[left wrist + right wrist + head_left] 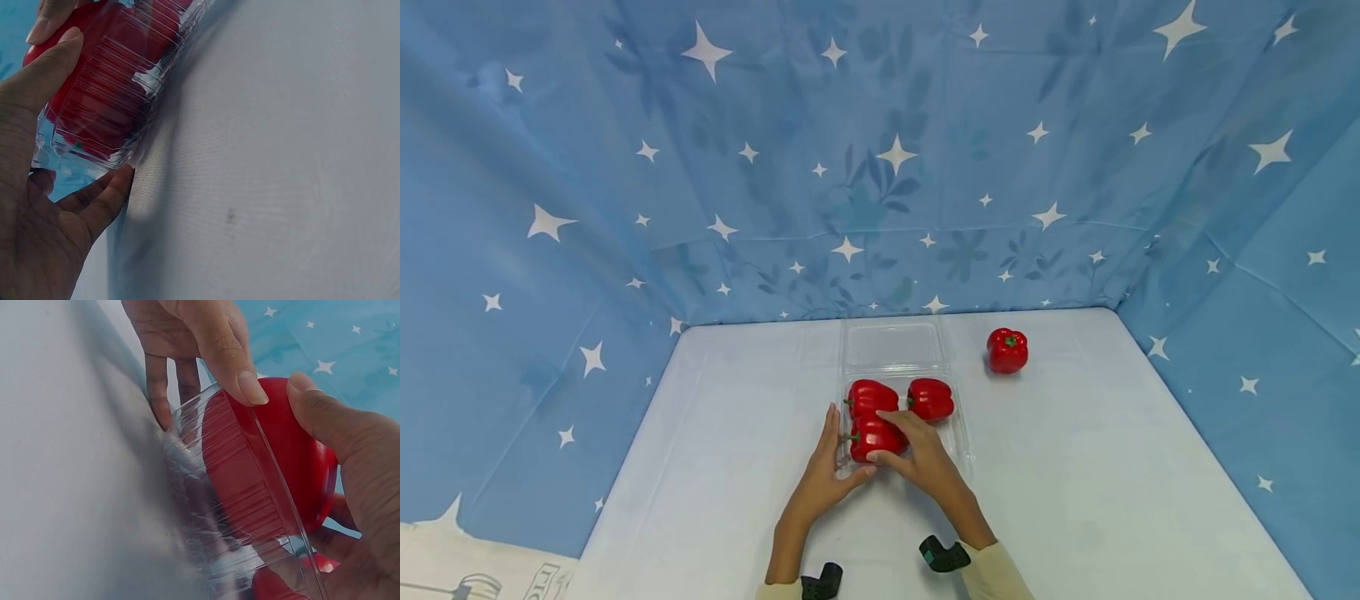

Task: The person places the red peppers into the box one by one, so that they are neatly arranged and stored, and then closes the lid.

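Note:
A clear plastic clamshell box point(956, 443) lies on the white table, its lid folded back behind it. Two red bell peppers sit along its left side, one behind the other. My right hand point(931, 458) grips the front bell pepper point(867, 435) between thumb and fingers. The rear bell pepper point(872, 395) lies just behind it, and another bell pepper point(930, 398) lies in the back right of the box. At the front left corner, my left hand point(822, 479) touches the box with fairly straight fingers along the left wall. Its thumb point(249, 386) rests at the front rim.
Beyond the box's right side, a further red bell pepper point(1007, 352) stands on the table point(1120, 467), stem up. The transparent lid point(895, 346) reaches almost to the table's back edge. Blue star-patterned cloth point(895, 200) hangs behind and at both sides.

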